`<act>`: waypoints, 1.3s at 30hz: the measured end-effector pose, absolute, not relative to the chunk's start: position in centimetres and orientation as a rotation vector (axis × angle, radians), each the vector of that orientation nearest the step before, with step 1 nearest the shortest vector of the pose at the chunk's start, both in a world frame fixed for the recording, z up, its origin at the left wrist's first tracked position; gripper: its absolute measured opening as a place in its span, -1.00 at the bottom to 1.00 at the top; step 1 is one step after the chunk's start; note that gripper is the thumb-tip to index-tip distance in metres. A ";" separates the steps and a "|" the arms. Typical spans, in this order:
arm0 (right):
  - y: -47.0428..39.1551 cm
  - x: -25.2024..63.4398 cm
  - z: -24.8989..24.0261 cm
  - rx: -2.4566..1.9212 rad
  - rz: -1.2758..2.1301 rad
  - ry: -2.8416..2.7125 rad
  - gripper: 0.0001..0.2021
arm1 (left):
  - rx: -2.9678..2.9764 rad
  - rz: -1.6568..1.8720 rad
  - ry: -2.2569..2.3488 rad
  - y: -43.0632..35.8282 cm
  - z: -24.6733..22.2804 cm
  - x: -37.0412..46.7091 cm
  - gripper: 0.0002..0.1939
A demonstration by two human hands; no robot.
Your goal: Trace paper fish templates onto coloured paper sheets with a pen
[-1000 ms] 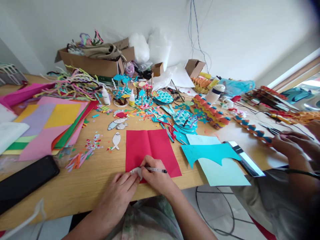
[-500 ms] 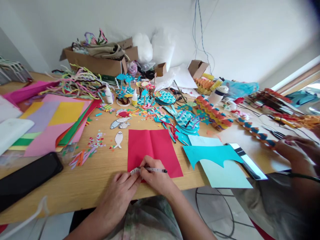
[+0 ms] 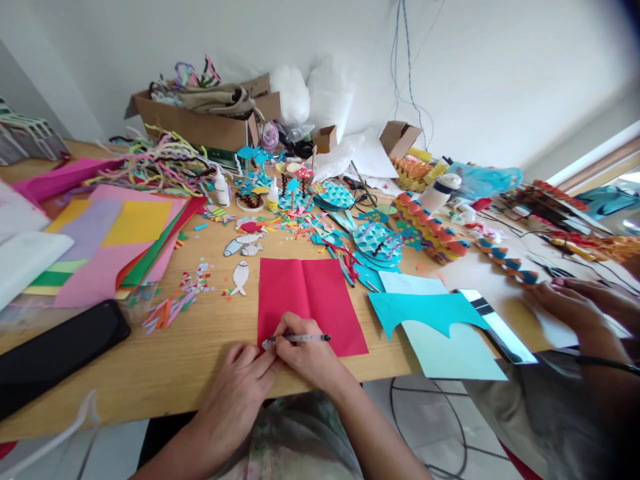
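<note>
A folded-creased red sheet (image 3: 313, 290) lies on the wooden table in front of me. My right hand (image 3: 304, 345) grips a pen (image 3: 315, 338) over its lower left part, the shaft lying almost level. Under the fingers a small white paper piece (image 3: 269, 343) shows at the red sheet's lower left edge. My left hand (image 3: 245, 375) lies flat beside it, its fingertips at the paper piece and near my right hand. Three drawn paper fish, one of them a white fish (image 3: 241, 277), lie left of the red sheet.
Left are a black phone (image 3: 60, 357) and coloured paper sheets (image 3: 95, 253). Turquoise paper (image 3: 425, 310) lies to the right, by a shiny strip (image 3: 500, 330). Glue bottles (image 3: 221, 189), scraps and a cardboard box (image 3: 200, 127) stand behind. Another person's hands (image 3: 575, 307) are far right.
The view has shifted slightly. My right hand has moved a little left with the pen, covering more of the paper piece. The other person's hands have moved and spread flatter.
</note>
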State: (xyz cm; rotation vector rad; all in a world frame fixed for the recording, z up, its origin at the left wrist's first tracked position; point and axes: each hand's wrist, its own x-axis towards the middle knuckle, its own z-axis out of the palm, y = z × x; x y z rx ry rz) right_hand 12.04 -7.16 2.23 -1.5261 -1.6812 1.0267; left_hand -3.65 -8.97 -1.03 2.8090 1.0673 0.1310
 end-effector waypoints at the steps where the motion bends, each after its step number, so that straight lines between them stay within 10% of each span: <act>1: -7.1 12.0 2.2 -1.510 1.043 -1.677 -0.87 | 2.799 0.133 1.069 -9.0 -1.0 -3.6 -0.69; 39: -6.8 13.9 2.5 -1.347 1.236 -1.296 -0.96 | 2.819 0.167 1.073 -9.0 -0.5 -3.6 -0.60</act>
